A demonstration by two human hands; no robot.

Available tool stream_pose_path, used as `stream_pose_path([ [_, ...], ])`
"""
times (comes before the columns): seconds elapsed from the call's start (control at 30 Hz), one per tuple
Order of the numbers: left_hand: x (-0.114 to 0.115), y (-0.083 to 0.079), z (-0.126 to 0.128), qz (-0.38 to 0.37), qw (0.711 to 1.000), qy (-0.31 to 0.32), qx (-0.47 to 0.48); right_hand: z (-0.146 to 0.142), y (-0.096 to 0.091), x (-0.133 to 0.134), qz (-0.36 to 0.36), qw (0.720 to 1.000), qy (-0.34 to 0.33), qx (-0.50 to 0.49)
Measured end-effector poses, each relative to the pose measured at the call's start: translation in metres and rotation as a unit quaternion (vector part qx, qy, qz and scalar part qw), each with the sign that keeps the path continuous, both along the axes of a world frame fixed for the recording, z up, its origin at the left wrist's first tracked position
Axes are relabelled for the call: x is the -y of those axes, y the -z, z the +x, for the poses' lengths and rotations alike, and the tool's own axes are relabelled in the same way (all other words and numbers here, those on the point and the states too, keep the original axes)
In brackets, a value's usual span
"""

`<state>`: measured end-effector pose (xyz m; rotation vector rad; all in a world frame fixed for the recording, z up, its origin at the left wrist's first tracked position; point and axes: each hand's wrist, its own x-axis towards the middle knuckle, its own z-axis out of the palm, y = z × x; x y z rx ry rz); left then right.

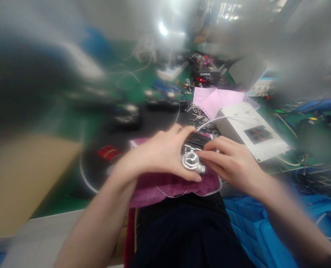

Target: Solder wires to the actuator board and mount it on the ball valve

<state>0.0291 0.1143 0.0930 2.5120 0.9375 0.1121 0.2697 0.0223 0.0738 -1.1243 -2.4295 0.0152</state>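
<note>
My left hand (165,152) is curled over a round silver metal part (191,162), thumb and fingers closed round its rim. My right hand (229,162) comes in from the right, fingers together, their tips touching the same part and a black ribbed piece (196,140) just behind it. Both hands work above a magenta cloth (171,188) lying at the near edge of the bench. A thin wire (172,193) loops over the cloth below the part.
A white box with a dark panel (251,134) lies right of my hands, pink paper (218,100) behind it. Several small metal pins (197,113) are scattered on a black mat. Electronics and cables crowd the green bench; blue crates (266,230) stand lower right. The left side is blurred.
</note>
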Motion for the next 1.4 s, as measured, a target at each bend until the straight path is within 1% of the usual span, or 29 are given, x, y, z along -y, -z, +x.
stream_pose_path([
  [0.1,0.0,0.0,0.0,-0.003,1.0,0.001,-0.002,0.001,-0.003,-0.005,0.004,1.0,-0.005,0.013],
  [0.2,-0.001,0.001,0.0,-0.005,1.0,0.0,-0.003,0.0,-0.004,-0.01,0.002,1.0,-0.018,-0.001],
  [0.5,0.0,-0.001,0.0,-0.006,1.0,0.001,-0.007,0.006,-0.007,-0.016,-0.044,0.998,-0.045,-0.016],
  [0.67,-0.002,-0.004,0.001,-0.009,1.0,0.003,-0.013,0.009,-0.008,-0.019,-0.022,0.999,-0.044,0.014],
  [0.93,-0.004,-0.004,0.001,-0.008,1.0,0.005,-0.019,0.01,-0.005,-0.02,-0.053,0.997,-0.052,-0.032],
  [1.1,-0.004,-0.005,0.002,-0.016,1.0,0.003,-0.019,0.011,-0.003,-0.018,-0.046,0.997,-0.054,-0.035],
  [1.4,-0.006,-0.007,0.003,-0.014,1.0,0.007,-0.022,0.012,-0.001,-0.023,-0.037,0.996,-0.065,-0.048],
])
